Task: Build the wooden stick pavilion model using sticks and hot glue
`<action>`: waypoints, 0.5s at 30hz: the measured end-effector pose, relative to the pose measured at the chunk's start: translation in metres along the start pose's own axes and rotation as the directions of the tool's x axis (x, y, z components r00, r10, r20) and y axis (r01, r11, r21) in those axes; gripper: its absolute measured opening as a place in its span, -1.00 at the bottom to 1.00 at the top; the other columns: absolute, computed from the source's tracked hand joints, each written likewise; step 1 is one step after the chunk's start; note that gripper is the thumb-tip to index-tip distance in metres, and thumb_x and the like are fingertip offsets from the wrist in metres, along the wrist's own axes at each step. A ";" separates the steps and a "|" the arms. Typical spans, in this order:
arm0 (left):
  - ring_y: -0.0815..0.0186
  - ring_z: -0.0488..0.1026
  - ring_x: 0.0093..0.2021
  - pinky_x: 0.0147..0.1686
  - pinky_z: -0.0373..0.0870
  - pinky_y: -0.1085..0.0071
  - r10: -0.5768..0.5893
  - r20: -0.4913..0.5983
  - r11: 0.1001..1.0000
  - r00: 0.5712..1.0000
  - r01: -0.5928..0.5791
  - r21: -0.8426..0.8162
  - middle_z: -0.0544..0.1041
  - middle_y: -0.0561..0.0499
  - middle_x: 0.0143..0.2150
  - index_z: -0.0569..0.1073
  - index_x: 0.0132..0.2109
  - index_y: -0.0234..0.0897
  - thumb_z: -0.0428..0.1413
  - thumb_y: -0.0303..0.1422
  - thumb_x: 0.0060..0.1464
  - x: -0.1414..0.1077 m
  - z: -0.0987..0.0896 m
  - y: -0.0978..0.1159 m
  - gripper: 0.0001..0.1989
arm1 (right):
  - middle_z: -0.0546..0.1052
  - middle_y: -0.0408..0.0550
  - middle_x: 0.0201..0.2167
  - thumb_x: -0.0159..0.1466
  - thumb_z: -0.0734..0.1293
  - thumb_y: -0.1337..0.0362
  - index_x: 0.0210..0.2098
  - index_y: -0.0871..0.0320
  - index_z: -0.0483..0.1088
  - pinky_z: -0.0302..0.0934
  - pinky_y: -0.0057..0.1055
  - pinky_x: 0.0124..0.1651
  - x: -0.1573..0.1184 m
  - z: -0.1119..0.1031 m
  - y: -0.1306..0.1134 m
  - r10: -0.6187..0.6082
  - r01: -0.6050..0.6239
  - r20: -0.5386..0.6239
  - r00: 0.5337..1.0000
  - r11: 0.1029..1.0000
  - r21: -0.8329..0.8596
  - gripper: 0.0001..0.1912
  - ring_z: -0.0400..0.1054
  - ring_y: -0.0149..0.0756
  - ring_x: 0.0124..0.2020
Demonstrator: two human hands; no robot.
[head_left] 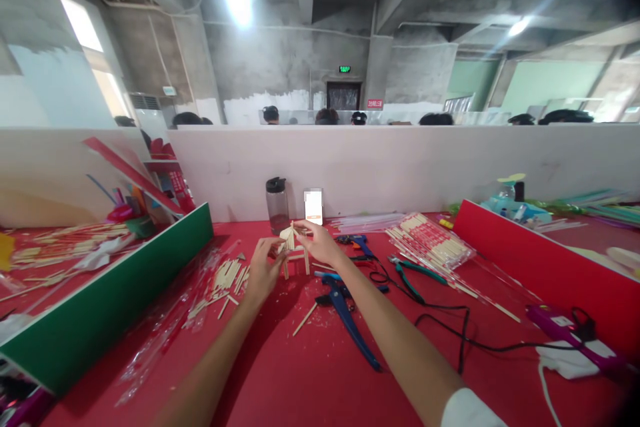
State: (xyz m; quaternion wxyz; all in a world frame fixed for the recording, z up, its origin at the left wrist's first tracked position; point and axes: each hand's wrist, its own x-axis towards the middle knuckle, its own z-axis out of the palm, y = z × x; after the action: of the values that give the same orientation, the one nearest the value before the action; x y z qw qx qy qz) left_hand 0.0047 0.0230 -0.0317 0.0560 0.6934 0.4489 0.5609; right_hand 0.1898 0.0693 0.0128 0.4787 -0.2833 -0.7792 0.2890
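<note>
A small model built of wooden sticks (291, 237) stands on the red table, with a peaked top and thin legs. My left hand (265, 265) pinches it from the left side, fingertips close together near its upper part. From the right, my right hand (321, 244) grips the peak with its fingers bent. Parts of the model are hidden behind my fingers. Beside my left hand lies a pile of short cut sticks (229, 277). A blue-handled cutter (345, 317) rests below my right hand, and a single stick (305, 319) lies to its left.
Green-handled pliers (417, 270), a blue glue gun (363, 245) and packed sticks (435, 240) lie on the right, with a black cable (467, 330). A bottle (277, 205) and phone (313, 205) stand behind. Green (125, 293) and red (545, 253) boards flank the table.
</note>
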 end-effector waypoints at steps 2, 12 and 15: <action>0.28 0.44 -0.21 -0.19 0.44 0.33 -0.040 -0.026 0.997 0.999 0.039 -0.065 0.44 -0.01 -0.14 0.43 -0.08 -0.18 0.15 -0.20 0.17 0.000 0.002 -0.003 -0.78 | 0.54 0.02 0.04 0.28 0.27 0.35 0.02 0.15 0.42 0.26 -0.21 0.18 0.000 0.000 0.000 0.000 0.000 -0.002 1.000 1.000 0.003 -0.68 0.43 -0.23 0.06; 0.30 0.42 -0.25 -0.19 0.44 0.33 -0.076 -0.010 0.994 0.997 0.075 -0.083 0.43 0.00 -0.19 0.44 -0.10 -0.19 0.19 -0.19 0.12 0.002 0.004 -0.004 -0.75 | 0.55 0.00 0.02 0.29 0.28 0.34 0.02 0.14 0.43 0.27 -0.24 0.17 0.000 0.002 0.000 0.000 0.000 -0.011 1.000 1.000 -0.001 -0.69 0.44 -0.24 0.05; 0.31 0.41 -0.28 -0.20 0.44 0.34 -0.065 0.017 0.996 0.998 0.066 -0.062 0.42 0.02 -0.21 0.44 -0.09 -0.19 0.19 -0.19 0.12 0.003 0.001 -0.004 -0.74 | 0.55 0.01 0.02 0.29 0.28 0.34 0.02 0.15 0.43 0.27 -0.23 0.17 0.000 0.001 -0.001 -0.009 0.009 0.000 1.000 1.000 0.005 -0.69 0.43 -0.24 0.05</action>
State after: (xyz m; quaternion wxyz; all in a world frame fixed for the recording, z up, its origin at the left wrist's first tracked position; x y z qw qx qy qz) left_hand 0.0032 0.0273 -0.0318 0.0994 0.6804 0.4533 0.5672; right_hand 0.1893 0.0686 0.0129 0.4807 -0.2784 -0.7797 0.2888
